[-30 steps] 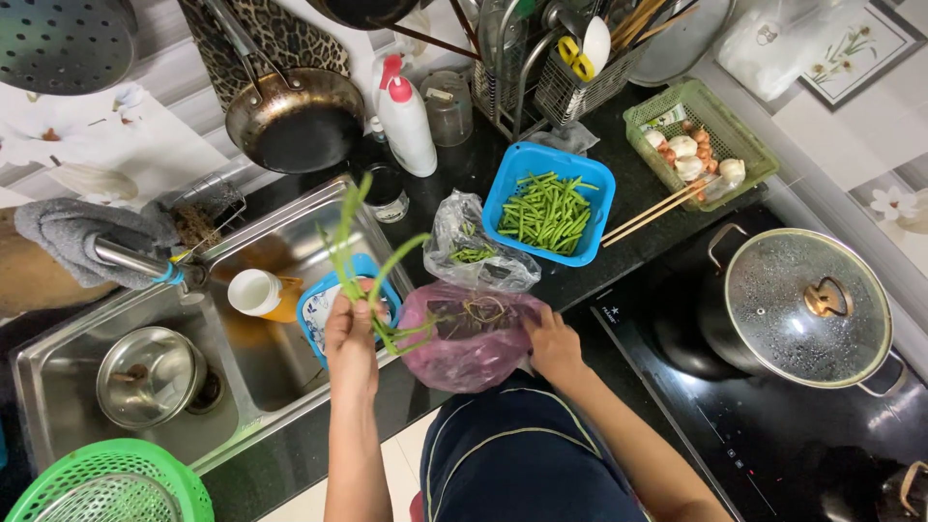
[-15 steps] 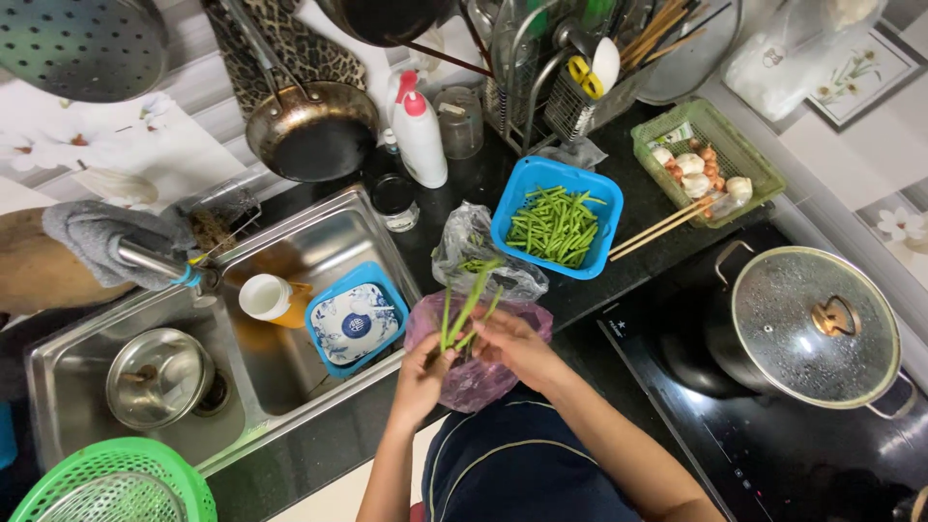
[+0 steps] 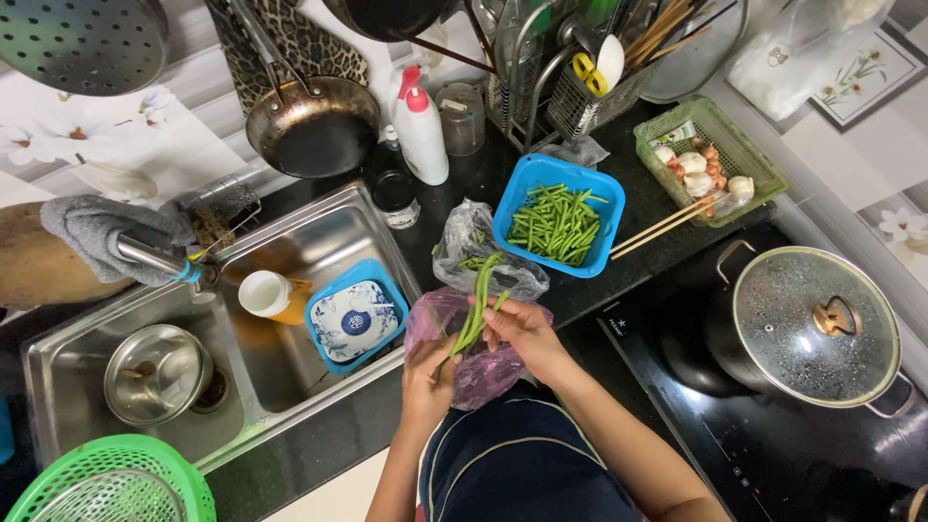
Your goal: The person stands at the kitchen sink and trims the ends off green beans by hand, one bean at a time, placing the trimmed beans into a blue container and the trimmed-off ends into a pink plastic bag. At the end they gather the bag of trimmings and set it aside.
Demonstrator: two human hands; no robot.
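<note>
**A:** Both hands are low in the middle of the view, right in front of the person's body. The left hand (image 3: 428, 372) is cupped under a bundle of green bean stalks (image 3: 476, 307), fingers curled round the lower ends. The right hand (image 3: 520, 329) comes in from the other side, thumb and fingers pinching the same stalks a little higher up.

**B:** And which way do the stalks run?

**A:** The long axis goes from the hands away from the body, up the view, tilted slightly to the person's right. The free tips end over the clear plastic bag (image 3: 474, 253), short of the blue basket (image 3: 599, 193) of cut beans.

**B:** So that basket lies ahead of the hands?

**A:** Ahead and to the right, on the dark worktop (image 3: 628, 280). The right hand is plainly the nearer one; the left sits closer to the sink (image 3: 290, 246) and the blue tub with the patterned plate (image 3: 353, 319).

**B:** What's underneath the hands?

**A:** A pink plastic bag (image 3: 478, 372), bunched at the worktop's front edge, touching both hands. The clear bag lies just beyond it, between the hands and the basket.

**B:** Anything else close by?

**A:** A lidded pot (image 3: 817, 324) on the hob, well off to the right. Neither hand is near it.
</note>
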